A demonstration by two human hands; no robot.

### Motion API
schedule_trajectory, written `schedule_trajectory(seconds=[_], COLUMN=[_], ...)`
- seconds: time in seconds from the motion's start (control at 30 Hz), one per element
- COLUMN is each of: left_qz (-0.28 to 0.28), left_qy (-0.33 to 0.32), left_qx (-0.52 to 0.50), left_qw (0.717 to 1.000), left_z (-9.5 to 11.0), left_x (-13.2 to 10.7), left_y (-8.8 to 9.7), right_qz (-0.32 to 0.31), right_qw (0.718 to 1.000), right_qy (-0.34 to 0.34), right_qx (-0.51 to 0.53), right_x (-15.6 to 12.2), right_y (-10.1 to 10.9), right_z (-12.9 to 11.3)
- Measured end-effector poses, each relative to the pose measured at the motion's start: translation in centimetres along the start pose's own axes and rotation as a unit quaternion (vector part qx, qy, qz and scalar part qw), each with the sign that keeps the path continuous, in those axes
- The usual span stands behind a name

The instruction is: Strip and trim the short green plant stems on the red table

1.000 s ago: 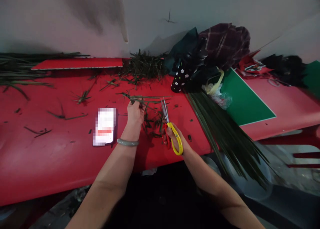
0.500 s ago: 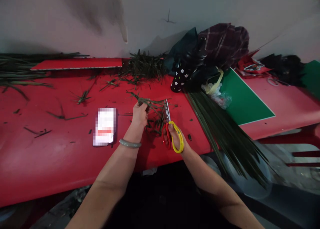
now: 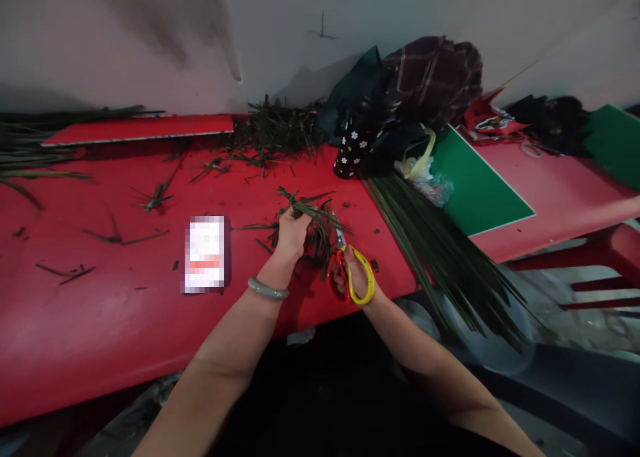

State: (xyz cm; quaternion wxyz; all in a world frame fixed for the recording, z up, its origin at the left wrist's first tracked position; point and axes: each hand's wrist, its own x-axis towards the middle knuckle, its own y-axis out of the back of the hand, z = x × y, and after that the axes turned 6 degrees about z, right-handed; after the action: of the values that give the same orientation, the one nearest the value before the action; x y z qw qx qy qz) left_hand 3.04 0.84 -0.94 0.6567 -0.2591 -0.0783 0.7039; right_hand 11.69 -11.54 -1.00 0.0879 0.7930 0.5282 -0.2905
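Note:
My left hand (image 3: 294, 236), with a pale bangle (image 3: 269, 289) on its wrist, is closed around a woven piece of green leaf strips (image 3: 305, 207). The strips' loose ends point right, toward the scissors. In my right hand (image 3: 354, 274) are scissors (image 3: 340, 236) with one yellow and one red handle. Their blades are partly spread and lie at the strip ends; whether they touch a strip I cannot tell. Beneath the hands, cut leaf scraps (image 3: 316, 247) lie in a small heap on the red table (image 3: 125, 337).
A phone (image 3: 205, 254) lies left of my hands. Behind them are a heap of leaf scraps (image 3: 280, 127) and a black flowered bottle (image 3: 351, 147). Long leaves (image 3: 430, 244) hang over the table edge at right, beside a green board (image 3: 480, 190). A red panel (image 3: 145, 129) lies at the back.
My left hand has moved slightly right with the woven leaf piece, closer to the scissors. The scissor blades are less far apart. The whole view has shifted a little.

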Motion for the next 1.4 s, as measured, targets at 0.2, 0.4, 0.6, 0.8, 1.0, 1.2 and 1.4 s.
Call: schedule_trajectory(seconds=[0.2, 0.4, 0.6, 0.8, 1.0, 1.2, 1.4], left_qz=[0.008, 0.0, -0.013, -0.072, -0.133, -0.122, 0.067], left_qy=[0.022, 0.044, 0.026, 0.042, 0.044, 0.023, -0.054], left_qx=[-0.027, -0.045, -0.025, 0.006, 0.03, 0.11, 0.012], left_qw=[0.999, 0.998, 0.999, 0.997, 0.99, 0.986, 0.996], left_z=[0.3, 0.8, 1.0, 0.7, 0.5, 0.3, 0.8], left_x=[0.5, 1.1, 0.7, 0.3, 0.0, -0.1, 0.9], left_y=[0.4, 0.8, 0.5, 0.4, 0.4, 0.3, 0.8], right_qz=[0.075, 0.094, 0.131, 0.014, -0.044, 0.019, -0.004], right_qw=[0.951, 0.743, 0.729, 0.901, 0.951, 0.958, 0.926], right_qy=[0.135, 0.284, 0.303, 0.292, 0.227, 0.222, 0.281], right_qx=[-0.266, -0.599, -0.599, -0.321, -0.206, -0.178, -0.252], right_x=[1.0, 2.5, 3.5, 4.4, 4.6, 5.9, 9.5], right_y=[2.6, 5.7, 5.4, 1.5, 0.5, 2.1, 0.3], right_z=[-1.4, -4.0, -4.9, -4.3, -3.3, -5.0, -7.7])
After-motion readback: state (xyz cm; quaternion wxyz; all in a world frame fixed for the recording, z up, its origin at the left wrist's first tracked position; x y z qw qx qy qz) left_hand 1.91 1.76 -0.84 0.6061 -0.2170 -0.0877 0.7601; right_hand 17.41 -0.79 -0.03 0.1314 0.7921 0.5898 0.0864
